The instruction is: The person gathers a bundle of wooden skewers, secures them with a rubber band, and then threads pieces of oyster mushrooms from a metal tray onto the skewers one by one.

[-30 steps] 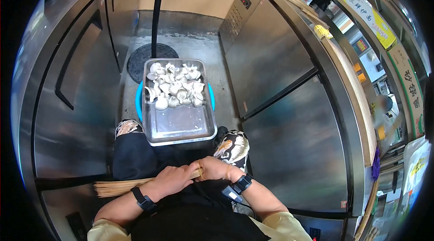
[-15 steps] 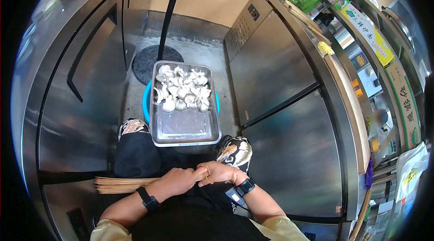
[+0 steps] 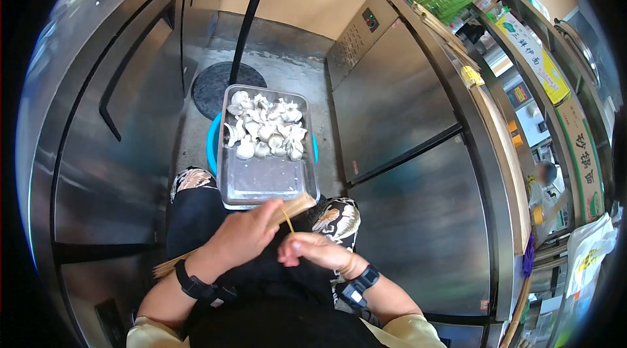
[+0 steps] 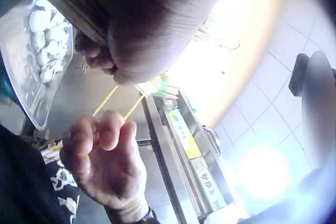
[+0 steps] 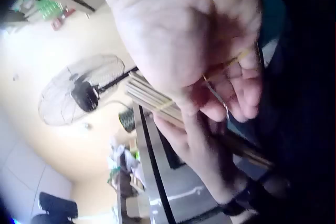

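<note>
Left hand [image 3: 240, 238] grips bundle of thin tan wooden sticks [image 3: 295, 207] above lap; bundle end overlaps near rim of rectangular metal tray [image 3: 264, 181] holding white mushrooms [image 3: 264, 127]. Right hand [image 3: 318, 251], fingers curled, pinches stretched yellow elastic band [image 3: 288, 220]. Steel cabinets [image 3: 411, 217] flank narrow floor [image 3: 318, 119].

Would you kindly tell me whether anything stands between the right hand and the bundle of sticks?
Nothing visible blocks the right hand from the bundle of sticks, held in the left hand; only the stretched yellow band spans the gap.
</note>
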The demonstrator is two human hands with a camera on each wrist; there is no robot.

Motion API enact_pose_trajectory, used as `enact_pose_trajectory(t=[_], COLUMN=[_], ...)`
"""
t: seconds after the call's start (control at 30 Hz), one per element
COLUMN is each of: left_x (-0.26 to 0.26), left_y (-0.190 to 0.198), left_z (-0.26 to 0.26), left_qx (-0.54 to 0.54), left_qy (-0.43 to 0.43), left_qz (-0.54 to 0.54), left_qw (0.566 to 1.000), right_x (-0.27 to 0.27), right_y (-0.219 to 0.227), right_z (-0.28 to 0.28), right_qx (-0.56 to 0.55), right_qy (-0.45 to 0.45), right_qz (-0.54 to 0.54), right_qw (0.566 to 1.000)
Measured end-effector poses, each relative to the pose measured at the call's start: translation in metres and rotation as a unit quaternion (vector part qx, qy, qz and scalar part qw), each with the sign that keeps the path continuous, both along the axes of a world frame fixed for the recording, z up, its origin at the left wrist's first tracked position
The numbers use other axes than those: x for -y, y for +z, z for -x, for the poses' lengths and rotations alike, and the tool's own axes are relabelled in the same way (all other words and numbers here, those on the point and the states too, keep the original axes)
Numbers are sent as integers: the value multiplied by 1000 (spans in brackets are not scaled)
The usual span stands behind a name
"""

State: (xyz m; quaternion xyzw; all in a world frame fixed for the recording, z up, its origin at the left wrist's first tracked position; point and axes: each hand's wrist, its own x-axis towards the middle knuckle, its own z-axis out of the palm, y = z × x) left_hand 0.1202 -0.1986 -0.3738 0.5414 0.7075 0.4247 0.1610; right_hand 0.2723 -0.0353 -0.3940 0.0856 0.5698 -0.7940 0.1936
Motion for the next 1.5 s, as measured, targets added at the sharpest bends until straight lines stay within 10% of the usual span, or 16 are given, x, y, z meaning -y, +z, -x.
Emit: enact_pose_trajectory(t=[0.1,0.23,0.37,0.43,0.47,0.53,0.7,0.77,0.93,1.03,1.1,1.17,1.23,1.33,1.37,1.5], left_x=[5,14,27,31,30,27,22,18,13,-4,-18,-25,-40,-41,-40,-49], left_y=[14,6,3,7,11,12,28,22,28,15,34,17,30,38,36,24], left_z=[17,39,52,46,43,33,5,-6,-25,-31,-44,-55,-39,-33,-35,-15], left_qx=[50,-3,24,19,15,26,-19,-43,-80,-94,-95,-72,30,149,349,476], left_qy=[91,202,237,228,222,193,41,-50,-114,-126,-145,-119,-175,-216,-173,-155], left_qz=[37,-57,-80,-71,-66,-64,36,8,80,161,32,114,252,99,97,124], left_qw=[994,978,968,971,973,979,998,998,987,974,984,984,951,960,916,857], right_x=[34,56,45,33,27,25,15,12,-32,-34,-24,-6,1,17,19,22], right_y=[14,48,45,22,18,14,25,43,30,68,66,41,32,40,42,19], right_z=[32,48,44,31,36,39,42,36,-7,-31,-43,-34,-31,-35,-35,-27], right_qx=[-126,-350,-384,-124,-115,-65,-30,19,-166,-142,-103,-244,-310,-274,-282,-291], right_qy=[67,124,27,-131,-162,-220,-289,-366,-124,-106,-87,-79,-82,-108,-135,-228], right_qz=[-115,-398,-411,-76,131,447,644,396,169,117,21,-69,-181,-100,-164,-320], right_qw=[983,839,827,981,971,865,707,842,964,977,991,964,929,950,936,872])
